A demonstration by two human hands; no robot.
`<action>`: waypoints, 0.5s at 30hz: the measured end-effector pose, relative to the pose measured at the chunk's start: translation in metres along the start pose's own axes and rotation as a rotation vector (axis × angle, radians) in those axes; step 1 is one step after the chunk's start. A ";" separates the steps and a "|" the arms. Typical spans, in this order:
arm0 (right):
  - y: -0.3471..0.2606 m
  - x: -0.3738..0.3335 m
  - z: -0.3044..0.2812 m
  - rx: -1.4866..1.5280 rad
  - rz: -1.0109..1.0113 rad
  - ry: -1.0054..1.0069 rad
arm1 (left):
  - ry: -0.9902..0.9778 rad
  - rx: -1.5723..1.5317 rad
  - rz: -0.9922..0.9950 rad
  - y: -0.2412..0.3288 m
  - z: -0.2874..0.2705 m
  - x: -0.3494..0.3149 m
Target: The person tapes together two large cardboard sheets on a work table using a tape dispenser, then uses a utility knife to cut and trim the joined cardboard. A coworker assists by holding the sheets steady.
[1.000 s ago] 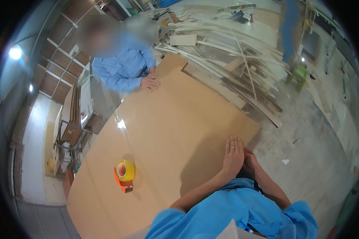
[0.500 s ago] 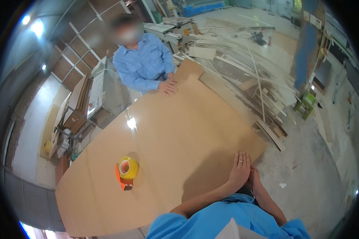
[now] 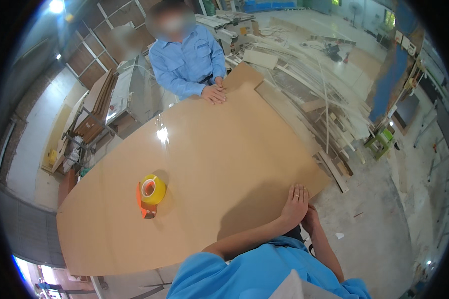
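A large, glossy tan board [image 3: 199, 149], with one curved side, stretches out in front of me. My left hand [image 3: 295, 205] lies on it near the right-hand edge, fingers stretched out and close together, a ring on one of them. Just beside it, at the board's edge, is my right hand [image 3: 311, 219]; its fingers are partly hidden, so their grip cannot be made out. To the left on the board rests an orange tape dispenser [image 3: 147, 211] with a roll of yellow tape [image 3: 156, 191], apart from both hands.
Across the board stands a person in a blue shirt [image 3: 187, 62], hands resting on its far edge. Beyond the right side lie piled scrap boards and strips [image 3: 304, 94]. A green stool [image 3: 380, 142] stands farther right. Stacked brown panels [image 3: 96, 112] lean at the left.
The whole view has shifted a little, so the board and tape dispenser appear farther left and higher. Both my hands stay at the board's edge, and the other person's hands remain on the far edge.
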State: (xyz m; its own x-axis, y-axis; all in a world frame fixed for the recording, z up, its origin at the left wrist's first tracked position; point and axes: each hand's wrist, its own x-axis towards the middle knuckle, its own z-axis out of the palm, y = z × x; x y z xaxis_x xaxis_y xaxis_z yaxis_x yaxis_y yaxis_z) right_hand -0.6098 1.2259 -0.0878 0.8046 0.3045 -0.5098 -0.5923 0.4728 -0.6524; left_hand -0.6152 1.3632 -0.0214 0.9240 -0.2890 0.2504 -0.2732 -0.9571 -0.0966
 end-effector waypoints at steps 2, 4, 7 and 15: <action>0.004 0.001 0.003 0.053 -0.041 -0.019 | 0.016 -0.003 -0.018 0.003 0.002 0.002; 0.009 0.001 0.006 0.179 -0.052 -0.029 | 0.011 0.018 -0.004 0.007 0.003 0.004; 0.015 0.003 0.009 0.067 -0.074 0.073 | -0.058 0.062 0.033 0.012 0.005 0.004; 0.013 -0.002 0.011 -0.072 -0.131 0.031 | -0.079 0.019 0.144 -0.006 -0.004 0.002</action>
State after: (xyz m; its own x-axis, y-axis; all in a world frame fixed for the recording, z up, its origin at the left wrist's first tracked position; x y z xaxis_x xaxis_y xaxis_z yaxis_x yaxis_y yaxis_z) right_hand -0.6182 1.2406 -0.0890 0.8741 0.2178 -0.4341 -0.4848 0.4461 -0.7523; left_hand -0.6122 1.3683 -0.0166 0.8940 -0.4201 0.1561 -0.4001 -0.9051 -0.1443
